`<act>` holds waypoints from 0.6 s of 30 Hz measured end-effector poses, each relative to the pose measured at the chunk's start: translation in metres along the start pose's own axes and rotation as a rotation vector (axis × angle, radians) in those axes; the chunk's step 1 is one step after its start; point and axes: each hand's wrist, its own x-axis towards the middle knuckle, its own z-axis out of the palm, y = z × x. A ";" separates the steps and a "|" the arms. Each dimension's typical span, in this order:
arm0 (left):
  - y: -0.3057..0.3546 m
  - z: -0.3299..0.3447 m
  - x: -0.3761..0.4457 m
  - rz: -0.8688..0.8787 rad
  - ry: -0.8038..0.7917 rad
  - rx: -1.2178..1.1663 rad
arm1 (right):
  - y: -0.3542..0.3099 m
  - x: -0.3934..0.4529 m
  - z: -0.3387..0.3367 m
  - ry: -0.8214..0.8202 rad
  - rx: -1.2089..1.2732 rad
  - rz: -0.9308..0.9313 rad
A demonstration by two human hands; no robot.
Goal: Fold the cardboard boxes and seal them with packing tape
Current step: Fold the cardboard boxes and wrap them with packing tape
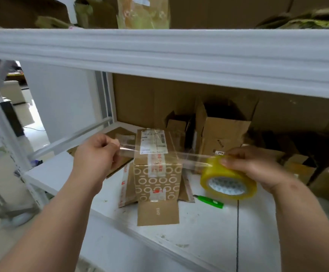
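Below the stretched tape strip [171,157], a cardboard box [156,165] stands on the white shelf [208,222]. Right hand [257,165] grips the tape roll [228,179]; left hand [98,154] pinches the strip's end. Beneath the roll lies a green cutter [210,201].

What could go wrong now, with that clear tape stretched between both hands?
The clear strip of tape hangs unsupported above the brown patterned cardboard box, so it might sag, twist or stick to itself. The left hand pinches only its end, which could slip. The yellow tape roll in the right hand might unwind further.
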 end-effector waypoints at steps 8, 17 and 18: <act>-0.005 0.003 -0.007 -0.111 0.056 0.021 | 0.005 0.050 0.000 -0.071 -0.107 -0.003; -0.017 0.008 -0.002 -0.213 0.127 0.060 | 0.019 0.076 0.011 -0.136 -0.241 -0.047; -0.019 0.008 -0.001 -0.224 0.132 0.061 | 0.021 0.078 0.012 -0.146 -0.244 -0.047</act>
